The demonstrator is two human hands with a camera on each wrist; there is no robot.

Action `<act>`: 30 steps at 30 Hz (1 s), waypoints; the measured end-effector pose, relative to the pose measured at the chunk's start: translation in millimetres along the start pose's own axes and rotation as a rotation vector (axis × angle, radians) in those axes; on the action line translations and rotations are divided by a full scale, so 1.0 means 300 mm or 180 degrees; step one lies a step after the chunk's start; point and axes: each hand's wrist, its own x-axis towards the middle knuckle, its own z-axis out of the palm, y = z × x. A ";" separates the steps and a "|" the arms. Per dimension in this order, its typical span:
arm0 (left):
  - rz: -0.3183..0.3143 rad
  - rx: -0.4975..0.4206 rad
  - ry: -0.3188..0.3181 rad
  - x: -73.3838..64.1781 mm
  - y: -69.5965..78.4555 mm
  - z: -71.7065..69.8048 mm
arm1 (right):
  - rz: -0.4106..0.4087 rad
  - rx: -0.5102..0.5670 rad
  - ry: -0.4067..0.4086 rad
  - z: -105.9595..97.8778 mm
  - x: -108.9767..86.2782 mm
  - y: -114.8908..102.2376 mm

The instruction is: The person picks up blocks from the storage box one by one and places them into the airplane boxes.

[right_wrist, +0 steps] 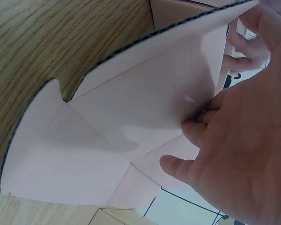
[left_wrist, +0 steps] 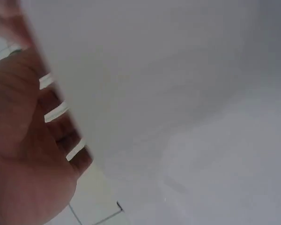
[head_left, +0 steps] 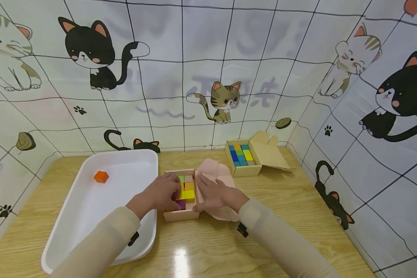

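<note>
A pink cardboard box (head_left: 181, 217) on the table holds several coloured blocks, among them yellow cubes (head_left: 189, 196) and a purple cube (head_left: 181, 204). My left hand (head_left: 164, 192) reaches over the box's left side, fingers down at the blocks; its fingertips are partly hidden. In the left wrist view, a pale surface covers the ends of its fingers. My right hand (head_left: 215, 193) lies spread along the box's right wall and over the folded-out pink lid (head_left: 226, 210). In the right wrist view, its fingers touch the lid's inner face (right_wrist: 145, 112).
A white tray (head_left: 100, 231) stands left of the box, with an orange cube (head_left: 101, 177) in it. At the back right sits a tan cardboard box (head_left: 248, 170) of coloured blocks, its flap (head_left: 272, 154) folded out. Cat-printed sheets (head_left: 201, 46) enclose the table (head_left: 264, 239).
</note>
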 end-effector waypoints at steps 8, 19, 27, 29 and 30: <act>-0.0269 0.0153 0.0730 -0.082 -0.178 -0.120 | 0.0052 0.0008 -0.0021 0.005 -0.005 -0.001; -0.0987 0.0894 0.0947 -0.251 -0.508 -0.117 | 0.0014 0.0090 -0.0019 0.006 -0.011 0.002; -0.1205 0.1249 0.0720 -0.265 -0.594 -0.073 | 0.0022 0.0033 0.0002 0.006 -0.015 -0.003; -0.1209 0.1294 0.0732 -0.266 -0.606 -0.065 | 0.0034 0.0035 0.0012 0.005 -0.016 -0.005; -0.1209 0.1342 0.0749 -0.265 -0.612 -0.061 | 0.0042 0.0035 0.0017 0.005 -0.016 -0.005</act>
